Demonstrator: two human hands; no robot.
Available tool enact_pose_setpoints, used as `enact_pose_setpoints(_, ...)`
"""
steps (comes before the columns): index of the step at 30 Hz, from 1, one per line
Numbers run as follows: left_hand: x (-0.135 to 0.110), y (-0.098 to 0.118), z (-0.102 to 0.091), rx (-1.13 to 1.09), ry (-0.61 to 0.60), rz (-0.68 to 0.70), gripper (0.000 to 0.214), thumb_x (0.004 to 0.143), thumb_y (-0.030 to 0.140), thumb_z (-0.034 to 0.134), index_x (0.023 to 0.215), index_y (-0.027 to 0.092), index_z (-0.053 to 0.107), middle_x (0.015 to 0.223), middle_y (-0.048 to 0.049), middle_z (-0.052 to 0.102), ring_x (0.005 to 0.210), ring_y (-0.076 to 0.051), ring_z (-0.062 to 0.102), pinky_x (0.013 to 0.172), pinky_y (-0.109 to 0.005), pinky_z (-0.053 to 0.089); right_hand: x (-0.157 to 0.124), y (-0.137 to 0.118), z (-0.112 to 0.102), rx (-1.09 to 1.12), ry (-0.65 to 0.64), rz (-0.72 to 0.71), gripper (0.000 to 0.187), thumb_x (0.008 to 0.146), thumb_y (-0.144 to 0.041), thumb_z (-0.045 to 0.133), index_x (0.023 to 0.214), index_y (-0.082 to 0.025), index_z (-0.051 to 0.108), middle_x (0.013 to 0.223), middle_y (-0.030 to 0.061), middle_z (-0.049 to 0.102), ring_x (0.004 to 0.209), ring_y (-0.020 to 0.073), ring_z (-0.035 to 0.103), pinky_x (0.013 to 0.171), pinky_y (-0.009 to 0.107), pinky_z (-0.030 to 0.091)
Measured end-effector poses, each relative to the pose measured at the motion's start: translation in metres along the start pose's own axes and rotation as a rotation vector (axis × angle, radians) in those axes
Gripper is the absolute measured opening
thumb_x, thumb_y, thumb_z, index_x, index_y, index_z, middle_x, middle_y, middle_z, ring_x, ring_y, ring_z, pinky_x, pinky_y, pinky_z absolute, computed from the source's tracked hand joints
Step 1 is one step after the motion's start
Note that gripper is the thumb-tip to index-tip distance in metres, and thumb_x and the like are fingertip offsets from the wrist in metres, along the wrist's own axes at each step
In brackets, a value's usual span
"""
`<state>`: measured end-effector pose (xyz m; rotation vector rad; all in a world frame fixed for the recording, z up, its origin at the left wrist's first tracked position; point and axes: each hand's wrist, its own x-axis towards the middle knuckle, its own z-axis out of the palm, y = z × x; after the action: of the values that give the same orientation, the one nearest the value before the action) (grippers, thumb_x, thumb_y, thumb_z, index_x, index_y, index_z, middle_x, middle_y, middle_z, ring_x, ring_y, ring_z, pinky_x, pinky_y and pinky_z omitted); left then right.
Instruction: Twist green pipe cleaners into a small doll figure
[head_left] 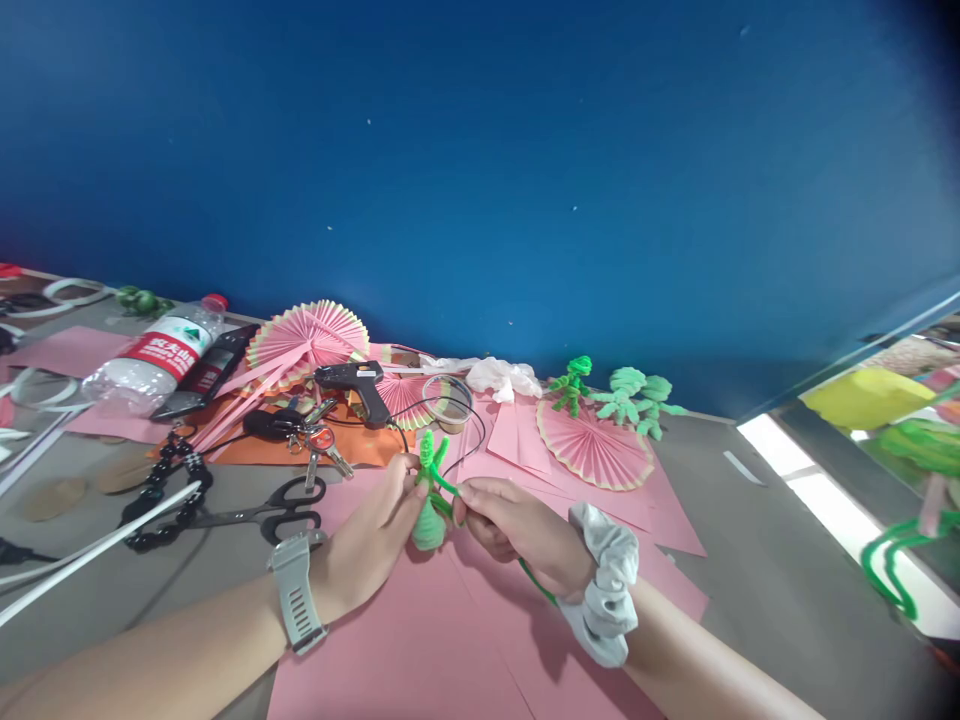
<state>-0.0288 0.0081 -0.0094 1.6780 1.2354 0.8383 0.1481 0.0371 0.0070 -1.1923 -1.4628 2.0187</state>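
Note:
Between my two hands is a small green pipe-cleaner figure (pixel 429 527), pale green and rounded below, with brighter green stems sticking up at its top. My left hand (pixel 386 515) is closed around its upper left side. The fingers of my right hand (pixel 499 515) pinch a bright green pipe cleaner (pixel 444 484) that runs to the figure; a length of green also shows below that wrist. Pink paper (pixel 420 620) lies beneath both hands. Part of the figure is hidden behind my left fingers.
A black glue gun (pixel 358 385), keys (pixel 322 442) and scissors (pixel 274 510) lie ahead and left. A plastic bottle (pixel 165 350) rests farther left. Pink paper fans (pixel 596 445) and finished-looking green figures (pixel 626 395) stand along the blue panel (pixel 480 200).

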Motion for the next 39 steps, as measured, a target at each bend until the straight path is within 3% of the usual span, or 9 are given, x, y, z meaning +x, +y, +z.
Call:
enact_pose_setpoints(8,-0.001,0.001,-0.001,-0.063,-0.037,-0.022,0.021,0.093,0.034,0.025,0.086,0.022,0.041,0.08,0.0014,0.051,0.077,-0.015,0.051,0.077,-0.027,0.041,-0.001,-0.002,0.003,-0.056,0.043,-0.008,0.031,0.086,-0.04,0.038,0.065,-0.017,0.045,0.044,-0.0101,0.025,0.039,0.0052,0.013,0.037,0.02,0.01)
enact_pose_setpoints(13,-0.001,0.0,0.0,-0.07,-0.029,0.047,0.018,0.091,0.031,0.031,0.089,0.022,0.047,0.086,-0.0015,0.057,0.087,-0.017,0.053,0.079,-0.027,0.042,0.001,0.003,0.004,-0.16,0.081,-0.039,0.032,0.088,-0.037,0.036,0.066,-0.017,0.048,0.046,-0.0082,0.03,0.04,0.0057,0.021,0.038,0.019,0.017)
enact_pose_setpoints(20,0.001,0.003,0.002,-0.163,-0.025,0.045,0.027,0.093,0.031,0.028,0.11,0.021,0.045,0.099,-0.003,0.059,0.1,-0.017,0.051,0.094,-0.03,0.037,0.002,0.009,0.003,-0.346,0.136,-0.099,0.034,0.089,-0.041,0.037,0.069,-0.018,0.05,0.052,-0.0049,0.039,0.045,0.007,0.031,0.042,0.02,0.024)
enact_pose_setpoints(23,-0.001,0.002,0.0,-0.146,-0.005,0.051,0.025,0.092,0.03,0.031,0.106,0.021,0.049,0.102,-0.003,0.059,0.103,-0.018,0.049,0.094,-0.03,0.036,0.001,0.007,0.002,-0.395,0.121,-0.127,0.033,0.089,-0.041,0.038,0.066,-0.018,0.046,0.055,-0.0052,0.038,0.047,0.0072,0.032,0.045,0.021,0.026)
enact_pose_setpoints(27,-0.001,-0.001,-0.001,-0.156,-0.022,-0.01,0.025,0.091,0.033,0.033,0.094,0.02,0.054,0.087,-0.0032,0.059,0.087,-0.019,0.053,0.085,-0.031,0.041,0.0,0.001,-0.004,-0.43,0.035,-0.142,0.035,0.089,-0.041,0.038,0.065,-0.018,0.045,0.057,-0.0047,0.039,0.05,0.0083,0.034,0.049,0.022,0.028)
enact_pose_setpoints(31,-0.003,0.0,0.002,-0.239,-0.112,-0.024,0.027,0.091,0.033,0.032,0.097,0.018,0.054,0.08,-0.0027,0.057,0.081,-0.017,0.052,0.081,-0.03,0.042,0.001,-0.004,-0.015,-0.423,-0.078,-0.128,0.03,0.087,-0.041,0.044,0.069,-0.017,0.052,0.065,-0.0022,0.047,0.059,0.0103,0.04,0.056,0.024,0.031)
enact_pose_setpoints(35,-0.006,0.007,0.002,-0.321,-0.35,-0.046,0.026,0.091,0.033,0.033,0.093,0.017,0.053,0.072,-0.0018,0.054,0.065,-0.013,0.052,0.062,-0.024,0.043,0.001,-0.004,-0.022,-0.319,-0.238,-0.063,0.026,0.083,-0.04,0.05,0.075,-0.015,0.056,0.069,-0.0006,0.05,0.059,0.0101,0.04,0.054,0.023,0.03)
enact_pose_setpoints(39,-0.002,0.011,-0.004,-0.404,-0.529,-0.132,0.02,0.088,0.029,0.039,0.085,0.015,0.053,0.065,0.001,0.05,0.054,-0.008,0.045,0.051,-0.019,0.037,-0.001,-0.005,-0.018,-0.153,-0.331,0.015,0.023,0.08,-0.032,0.049,0.064,-0.016,0.047,0.055,-0.0067,0.032,0.049,0.0071,0.025,0.047,0.022,0.02)
